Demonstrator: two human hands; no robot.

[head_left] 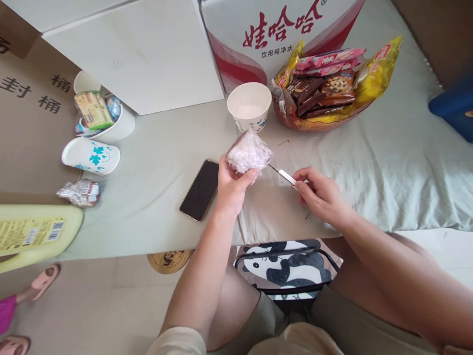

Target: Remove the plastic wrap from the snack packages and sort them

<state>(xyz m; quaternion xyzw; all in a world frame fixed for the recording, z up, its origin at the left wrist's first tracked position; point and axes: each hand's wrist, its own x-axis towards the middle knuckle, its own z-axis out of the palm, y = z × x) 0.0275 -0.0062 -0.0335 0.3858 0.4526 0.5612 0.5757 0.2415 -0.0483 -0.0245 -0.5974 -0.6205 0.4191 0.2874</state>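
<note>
My left hand (pixel 236 190) grips a whitish-pink bundle wrapped in crinkled clear plastic (pixel 249 152) and holds it up above the cloth. Between the fingers of my right hand (pixel 320 197) is a slim tool with a white handle (pixel 287 177); its thin dark tip meets the bundle's right edge. Whether that tip pierces the plastic, I cannot tell. Just behind the bundle stands a white paper cup (pixel 249 106) with blue leaf prints. A dark-screened phone (pixel 200 190) lies to the left of my left hand.
Snack packets fill an amber bowl (pixel 318 123) at the back right, before a water carton (pixel 236 59). On the left are a tipped paper cup (pixel 92 155), a white tub of packets (pixel 123 123), a plastic-wrapped item (pixel 81 192) and a yellow jug (pixel 40 229). Another person's foot (pixel 42 283) shows lower left.
</note>
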